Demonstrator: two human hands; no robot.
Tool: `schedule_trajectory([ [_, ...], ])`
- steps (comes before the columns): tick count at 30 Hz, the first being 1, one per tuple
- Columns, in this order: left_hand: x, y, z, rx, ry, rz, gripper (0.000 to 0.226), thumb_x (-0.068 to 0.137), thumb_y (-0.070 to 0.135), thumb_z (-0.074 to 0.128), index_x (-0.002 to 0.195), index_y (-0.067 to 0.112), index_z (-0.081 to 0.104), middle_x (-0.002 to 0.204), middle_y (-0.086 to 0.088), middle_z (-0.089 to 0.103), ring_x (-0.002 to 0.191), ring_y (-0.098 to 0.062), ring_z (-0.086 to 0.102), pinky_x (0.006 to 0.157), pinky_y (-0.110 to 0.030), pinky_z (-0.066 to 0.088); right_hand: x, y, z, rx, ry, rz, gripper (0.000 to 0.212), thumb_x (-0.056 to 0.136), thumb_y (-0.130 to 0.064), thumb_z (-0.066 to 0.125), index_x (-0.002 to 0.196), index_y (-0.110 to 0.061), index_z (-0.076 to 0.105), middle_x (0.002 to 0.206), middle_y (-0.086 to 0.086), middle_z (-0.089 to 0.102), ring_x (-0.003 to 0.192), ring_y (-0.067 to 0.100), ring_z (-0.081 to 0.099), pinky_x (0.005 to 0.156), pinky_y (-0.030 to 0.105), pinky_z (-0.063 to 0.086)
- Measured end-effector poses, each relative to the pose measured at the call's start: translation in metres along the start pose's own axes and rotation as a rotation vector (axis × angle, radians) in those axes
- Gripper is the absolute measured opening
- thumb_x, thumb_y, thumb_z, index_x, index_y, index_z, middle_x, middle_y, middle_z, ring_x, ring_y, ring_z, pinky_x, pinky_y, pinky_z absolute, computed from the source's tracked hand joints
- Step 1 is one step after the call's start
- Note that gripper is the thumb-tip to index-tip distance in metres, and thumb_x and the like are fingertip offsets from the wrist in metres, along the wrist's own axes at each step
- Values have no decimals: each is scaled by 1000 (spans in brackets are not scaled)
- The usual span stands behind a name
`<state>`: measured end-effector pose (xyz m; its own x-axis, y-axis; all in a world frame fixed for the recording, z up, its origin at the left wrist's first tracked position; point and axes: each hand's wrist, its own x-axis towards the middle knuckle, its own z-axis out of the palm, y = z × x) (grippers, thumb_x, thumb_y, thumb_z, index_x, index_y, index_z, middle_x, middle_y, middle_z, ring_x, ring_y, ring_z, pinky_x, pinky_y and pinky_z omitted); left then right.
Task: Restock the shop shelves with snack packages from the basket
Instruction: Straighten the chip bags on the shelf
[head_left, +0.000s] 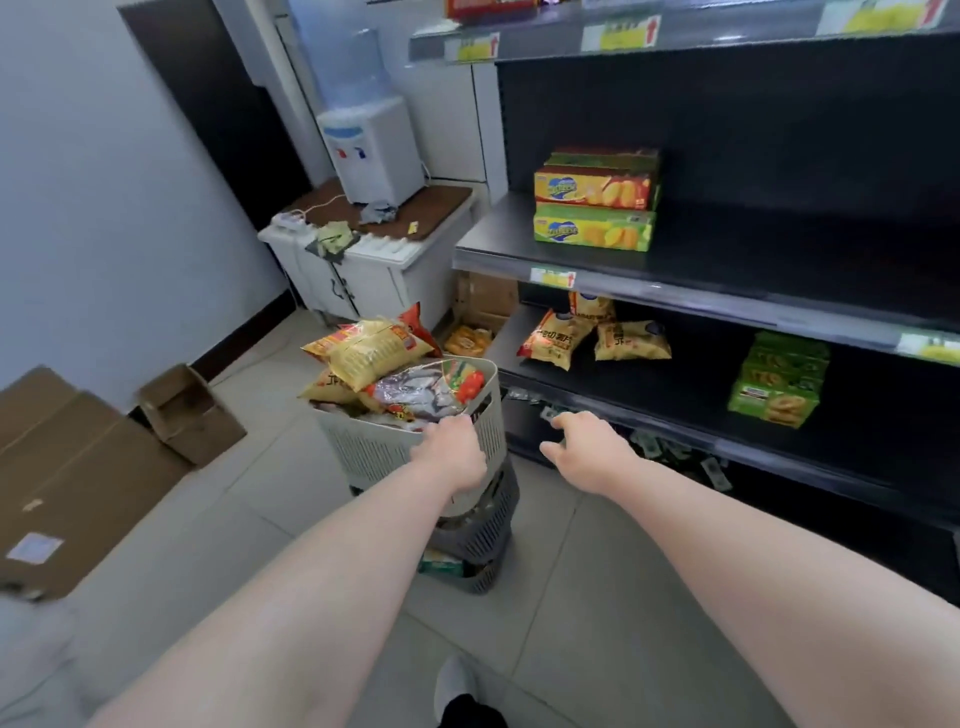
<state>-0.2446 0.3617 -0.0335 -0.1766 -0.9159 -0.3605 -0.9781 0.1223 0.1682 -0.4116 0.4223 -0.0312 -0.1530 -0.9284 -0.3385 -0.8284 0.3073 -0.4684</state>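
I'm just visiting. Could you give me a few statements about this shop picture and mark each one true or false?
1. The basket is piled with snack bags. True.
2. The right hand holds a bag. False: it holds nothing.
3. An orange box lies on a green box. True.
4. The water dispenser stands on the floor. False: it stands on a white cabinet.
5. The left hand grips the basket's rim. True.

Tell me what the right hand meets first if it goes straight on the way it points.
Probably the front edge of the lower shelf, just beyond the fingers of the right hand; depth is unclear.
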Motion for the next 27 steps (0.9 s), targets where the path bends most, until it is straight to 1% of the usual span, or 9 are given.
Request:
schedule_trajectory([
  [2,12,-21,-15,-21,77,-27,43,95,28,56,133,11,44,133,-11,50,127,-32,43,98,-49,45,16,-25,3,-16,9,-22,52,100,-40,46,146,-17,40,148,9,41,134,31,41,107,44,40],
  [4,30,-44,-29,-36,127,-31,45,94,26,57,134,10,43,135,-11,48,129,-32,41,99,-49,43,34,-51,7,-21,31,-37,49,100,-39,47,144,-17,43,146,8,44,133,30,43,106,43,42],
  [11,110,-129,-69,73,170,46,54,92,22,60,141,10,39,147,-9,36,136,-31,32,106,-51,37,120,-137,36,31,119,25,40,98,-37,50,134,-18,53,135,9,53,121,30,50,100,47,46],
  [13,133,-151,-82,66,189,30,58,91,25,62,142,9,38,150,-9,33,139,-31,28,108,-52,34,142,-157,44,66,152,47,39,98,-35,51,132,-18,55,133,9,55,120,30,52,98,45,47],
  [18,185,-195,-106,-59,197,-75,59,91,25,61,142,9,36,150,-7,31,138,-30,28,105,-50,36,185,-190,59,76,106,41,41,97,-33,53,135,-18,53,137,8,54,122,28,52,100,40,46],
  [20,205,-204,-112,-98,211,-97,61,92,31,61,143,9,36,151,-8,32,139,-31,28,107,-49,36,200,-199,61,112,90,36,43,97,-31,54,137,-18,51,138,6,54,123,26,53,101,40,46],
  [23,231,-213,-120,-138,203,-127,70,92,41,62,147,8,32,152,-11,32,139,-34,30,111,-49,34,223,-212,59,159,70,18,42,96,-27,55,137,-19,53,137,4,56,119,24,56,100,41,48],
  [25,246,-216,-125,-176,185,-176,73,93,44,60,147,6,31,151,-13,35,137,-36,33,110,-47,33,238,-218,58,186,45,9,42,95,-26,55,137,-20,52,135,2,56,114,23,58,97,42,51],
  [27,260,-217,-128,-205,156,-213,72,94,47,57,146,5,32,149,-15,38,135,-37,36,109,-46,33,254,-223,55,177,25,2,45,97,-27,54,140,-19,48,137,4,52,116,24,57,97,41,51],
])
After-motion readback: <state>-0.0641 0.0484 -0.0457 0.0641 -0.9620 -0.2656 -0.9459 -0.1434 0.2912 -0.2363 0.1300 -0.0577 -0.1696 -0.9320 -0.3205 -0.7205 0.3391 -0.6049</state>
